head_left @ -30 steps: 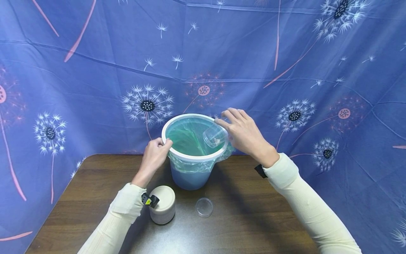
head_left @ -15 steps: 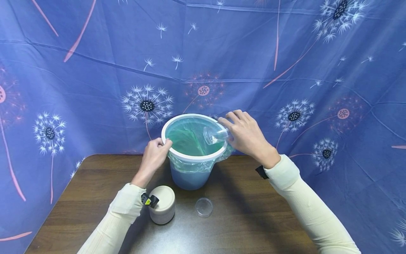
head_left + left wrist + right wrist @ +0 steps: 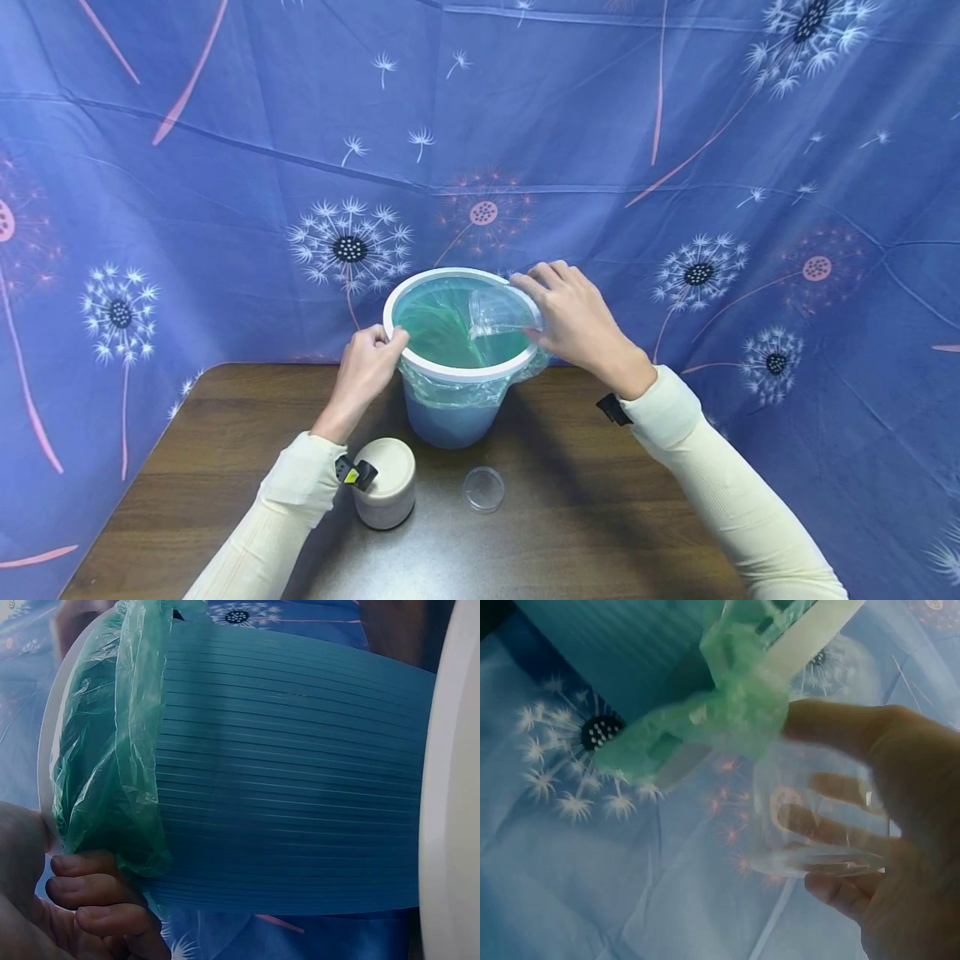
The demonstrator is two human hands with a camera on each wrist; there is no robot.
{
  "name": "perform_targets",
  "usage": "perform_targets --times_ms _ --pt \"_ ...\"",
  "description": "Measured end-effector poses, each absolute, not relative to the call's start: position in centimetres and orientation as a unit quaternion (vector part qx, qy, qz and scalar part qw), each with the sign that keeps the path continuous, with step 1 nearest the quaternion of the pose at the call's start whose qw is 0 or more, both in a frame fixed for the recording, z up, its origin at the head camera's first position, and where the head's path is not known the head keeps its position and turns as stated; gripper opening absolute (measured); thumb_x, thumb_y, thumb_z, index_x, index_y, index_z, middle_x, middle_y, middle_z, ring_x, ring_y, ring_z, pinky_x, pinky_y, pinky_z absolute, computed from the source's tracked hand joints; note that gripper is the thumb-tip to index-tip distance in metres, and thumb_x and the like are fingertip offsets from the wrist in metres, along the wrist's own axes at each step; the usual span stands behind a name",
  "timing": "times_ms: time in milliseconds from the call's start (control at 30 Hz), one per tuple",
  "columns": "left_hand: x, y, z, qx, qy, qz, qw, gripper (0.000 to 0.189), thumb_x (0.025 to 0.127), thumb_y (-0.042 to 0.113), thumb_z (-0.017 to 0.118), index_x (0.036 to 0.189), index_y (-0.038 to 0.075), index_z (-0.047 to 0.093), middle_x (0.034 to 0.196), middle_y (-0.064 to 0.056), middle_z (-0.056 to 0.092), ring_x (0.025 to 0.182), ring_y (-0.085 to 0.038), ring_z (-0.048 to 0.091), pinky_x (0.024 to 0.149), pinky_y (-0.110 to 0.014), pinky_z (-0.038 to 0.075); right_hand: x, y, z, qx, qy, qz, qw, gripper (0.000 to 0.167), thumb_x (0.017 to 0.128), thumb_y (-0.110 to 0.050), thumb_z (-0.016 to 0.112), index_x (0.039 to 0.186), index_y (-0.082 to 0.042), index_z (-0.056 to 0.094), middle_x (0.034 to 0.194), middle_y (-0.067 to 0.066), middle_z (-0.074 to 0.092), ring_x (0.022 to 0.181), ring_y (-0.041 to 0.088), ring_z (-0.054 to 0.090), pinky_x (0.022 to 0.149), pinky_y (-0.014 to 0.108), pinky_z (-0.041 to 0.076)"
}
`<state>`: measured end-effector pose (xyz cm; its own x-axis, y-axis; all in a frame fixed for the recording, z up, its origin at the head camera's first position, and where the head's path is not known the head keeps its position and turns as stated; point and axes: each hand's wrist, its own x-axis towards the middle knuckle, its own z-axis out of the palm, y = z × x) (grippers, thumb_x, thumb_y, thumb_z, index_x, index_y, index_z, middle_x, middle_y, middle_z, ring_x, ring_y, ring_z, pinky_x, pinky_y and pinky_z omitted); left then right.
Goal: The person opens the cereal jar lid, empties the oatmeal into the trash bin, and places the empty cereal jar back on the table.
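A blue bin (image 3: 450, 423) with a white rim (image 3: 450, 372) stands on the table, lined with a thin green plastic bag (image 3: 139, 712) folded over the edge. My left hand (image 3: 366, 364) grips the rim at its left side, thumb on top and fingers curled underneath against the bag. On the opposite side my right hand (image 3: 579, 321) holds a clear plastic jar (image 3: 498, 311) by its base end. The jar lies tipped nearly on its side over the bin, its mouth facing left. In the right wrist view, fingers show through the jar's clear wall (image 3: 769, 825).
A cream lidded canister (image 3: 385, 483) stands in front of the bin, close by the left wrist. To its right a clear round lid (image 3: 483, 489) lies on the brown wooden table (image 3: 585, 533). Blue dandelion-print cloth (image 3: 525, 125) hangs behind and at both sides.
My right hand has tipped the jar further, swinging its mouth left and up toward horizontal. Small pale bits seen inside it earlier no longer show. The left hand keeps its grip on the rim.
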<state>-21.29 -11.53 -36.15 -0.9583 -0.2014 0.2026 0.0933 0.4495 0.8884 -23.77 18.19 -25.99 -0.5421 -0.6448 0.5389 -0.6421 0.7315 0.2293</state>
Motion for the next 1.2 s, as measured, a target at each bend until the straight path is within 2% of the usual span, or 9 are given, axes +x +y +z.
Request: perform_targets --times_ms 100,467,667,933,1200 --pt "-21.27 -11.56 -36.13 0.031 -0.839 -0.524 0.141 0.035 0.095 0.038 0.059 0.071 0.017 0.047 0.066 0.003 0.043 0.068 -0.022 0.045 0.066 -0.038 0.036 -23.70 18.23 -26.14 0.365 -0.884 -0.028 0.290 0.073 0.075 -0.019 0.097 0.140 -0.006 0.067 0.125 0.017 0.066 0.119 0.039 0.060 0.102 0.052 0.049" --pt "-21.31 -11.61 -36.18 0.032 -0.839 -0.525 0.140 0.035 0.096 0.038 0.059 0.071 0.016 0.047 0.067 0.003 0.044 0.069 -0.022 0.045 0.066 -0.038 0.037 -23.73 18.40 -26.21 0.361 -0.886 -0.045 0.287 0.076 0.076 -0.023 0.097 0.142 -0.006 0.066 0.125 0.017 0.066 0.118 0.039 0.060 0.102 0.051 0.049" --pt "-21.34 -11.58 -36.17 0.028 -0.840 -0.522 0.144 0.035 0.096 0.037 0.059 0.071 0.017 0.048 0.066 0.003 0.043 0.068 -0.023 0.044 0.065 -0.038 0.037 -23.83 18.15 -26.11 0.355 -0.879 0.023 0.319 0.075 0.077 -0.031 0.096 0.141 -0.007 0.065 0.124 0.014 0.067 0.114 0.037 0.060 0.100 0.050 0.049" --pt "-21.35 -11.58 -36.17 0.030 -0.840 -0.522 0.145 0.035 0.096 0.037 0.059 0.070 0.017 0.047 0.066 0.003 0.043 0.068 -0.023 0.044 0.065 -0.038 0.037 -23.70 17.98 -25.73 0.369 -0.876 -0.027 0.310 0.071 0.072 -0.015 0.097 0.138 -0.012 0.069 0.126 0.014 0.066 0.121 0.038 0.057 0.101 0.052 0.047" --pt "-21.40 -11.52 -36.21 0.030 -0.838 -0.524 0.145 0.035 0.096 0.037 0.059 0.070 0.018 0.047 0.066 0.004 0.043 0.067 -0.022 0.044 0.065 -0.038 0.036 -23.64 18.19 -25.86 0.363 -0.882 -0.034 0.299 0.073 0.072 -0.017 0.097 0.139 -0.011 0.069 0.127 0.015 0.066 0.121 0.038 0.058 0.101 0.051 0.048"
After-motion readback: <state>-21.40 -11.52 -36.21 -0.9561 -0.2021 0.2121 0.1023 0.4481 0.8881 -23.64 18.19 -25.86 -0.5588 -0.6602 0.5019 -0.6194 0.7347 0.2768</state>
